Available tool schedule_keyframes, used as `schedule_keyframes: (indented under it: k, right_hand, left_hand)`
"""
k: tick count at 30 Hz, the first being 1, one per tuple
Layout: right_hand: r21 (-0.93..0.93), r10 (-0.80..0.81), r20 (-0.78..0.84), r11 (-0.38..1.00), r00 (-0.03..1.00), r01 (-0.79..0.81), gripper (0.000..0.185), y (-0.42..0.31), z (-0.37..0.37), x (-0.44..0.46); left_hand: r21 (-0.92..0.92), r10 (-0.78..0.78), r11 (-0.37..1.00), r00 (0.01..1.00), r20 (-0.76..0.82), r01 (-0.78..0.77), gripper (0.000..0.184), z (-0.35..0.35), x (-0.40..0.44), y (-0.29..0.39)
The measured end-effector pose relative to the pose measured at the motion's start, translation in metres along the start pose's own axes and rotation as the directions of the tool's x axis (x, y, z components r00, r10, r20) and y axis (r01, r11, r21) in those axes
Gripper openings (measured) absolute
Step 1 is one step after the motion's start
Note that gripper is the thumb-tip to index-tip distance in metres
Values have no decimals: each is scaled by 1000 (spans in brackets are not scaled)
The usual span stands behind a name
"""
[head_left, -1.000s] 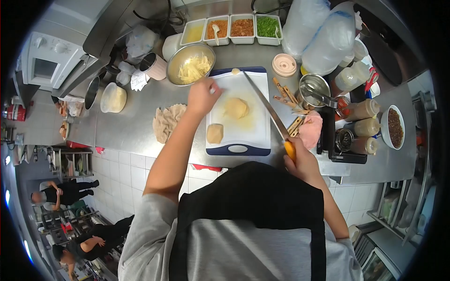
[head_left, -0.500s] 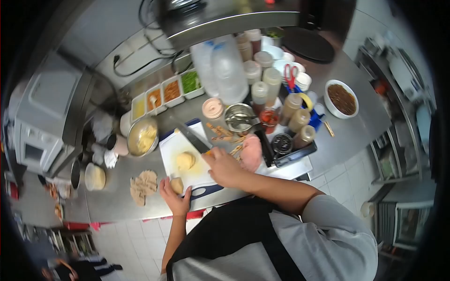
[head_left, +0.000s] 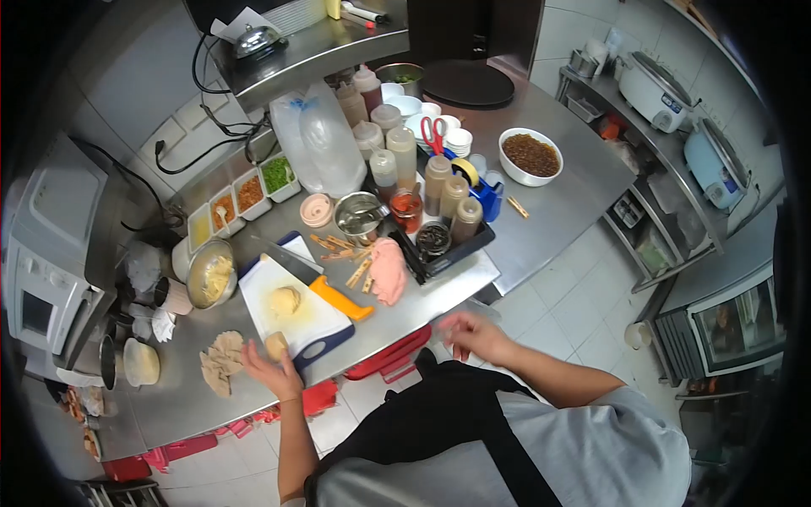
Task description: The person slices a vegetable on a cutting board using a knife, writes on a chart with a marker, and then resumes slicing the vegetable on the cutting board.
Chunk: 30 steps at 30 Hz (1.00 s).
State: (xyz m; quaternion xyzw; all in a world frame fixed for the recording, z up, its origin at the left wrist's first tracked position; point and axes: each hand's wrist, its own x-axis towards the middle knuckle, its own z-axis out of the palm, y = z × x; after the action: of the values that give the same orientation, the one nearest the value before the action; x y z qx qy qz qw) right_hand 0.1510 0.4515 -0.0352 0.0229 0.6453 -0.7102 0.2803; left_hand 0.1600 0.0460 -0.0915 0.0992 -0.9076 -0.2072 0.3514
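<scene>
My left hand (head_left: 275, 377) is at the near left edge of the white cutting board (head_left: 317, 325), thumb and fingers around a small tan rounded lump (head_left: 275, 345). On the board sits a pale yellow rounded lump (head_left: 284, 301). A knife with an orange handle (head_left: 338, 299) lies across the board, its blade pointing to the far left. My right hand (head_left: 478, 338) is in the air off the counter's front edge, away from the knife. Its fingers are loosely bent, slightly blurred, with nothing seen in them. A crumpled beige cloth (head_left: 222, 363) lies left of my left hand.
A metal bowl with yellow pieces (head_left: 212, 273) stands left of the board. Behind are topping containers (head_left: 249, 196). To the right are clothespins (head_left: 340, 249), a pink cloth (head_left: 389, 270), a black tray with bottles (head_left: 460, 252) and a white bowl of brown food (head_left: 530, 157).
My right hand has let go of the knife, now lying on the board, and moved right and off the counter. My left hand stays by the tan lump. The camera view has shifted.
</scene>
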Motion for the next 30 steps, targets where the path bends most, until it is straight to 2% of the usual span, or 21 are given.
schedule_keyframes:
  k: [2,4,6,9,12,13,16,17,20,21,24,28,30]
  right_hand:
    - [76,-66,-170,994,983,80,25,-18,-31,-5]
    - [264,-21,-337,957,941,116,29,-35,-74,-1]
    - [427,-5,-466,874,885,230,33,-46,-127,9]
    - [761,159,-417,599,895,248,40,-53,-205,41]
    - [774,229,-544,509,808,377,49,-61,-241,82]
    - [770,193,-550,493,812,404,55,-61,-252,96]
    - [902,134,-375,282,917,327,55,-52,-300,152]
    - [826,106,-511,337,853,452,47,-54,-306,165]
    - [767,69,-617,276,784,580,42,-73,-323,182]
    - [755,26,-611,319,791,573,38,-77,-327,182]
    - [744,99,-615,401,782,535,37,-89,-351,197]
    - [743,87,-617,392,782,543,37,-107,-399,233]
    - [717,69,-621,451,781,531,40,-114,-426,254]
  left_hand:
    - [17,7,1000,1000,-28,-6,66,-6,-1,9]
    - [-6,47,999,998,-34,-47,64,-13,-17,32]
    - [-52,68,996,998,-7,-68,62,-15,-40,60]
    - [-210,37,978,994,106,-14,58,-12,-64,118]
    - [-311,-35,949,996,84,59,55,18,-79,155]
    - [-276,-83,955,992,94,106,54,25,-76,166]
    - [-186,-189,965,982,6,187,52,55,-64,185]
    - [-141,-208,969,977,-36,201,51,65,-59,191]
    - [-100,-288,956,949,-131,276,49,90,-49,206]
    - [-45,-278,961,950,-143,274,49,97,-49,209]
    - [43,-310,945,929,-202,324,50,122,-55,217]
    - [137,-370,899,888,-274,417,51,137,-52,219]
    - [148,-376,891,881,-287,429,51,140,-52,217]
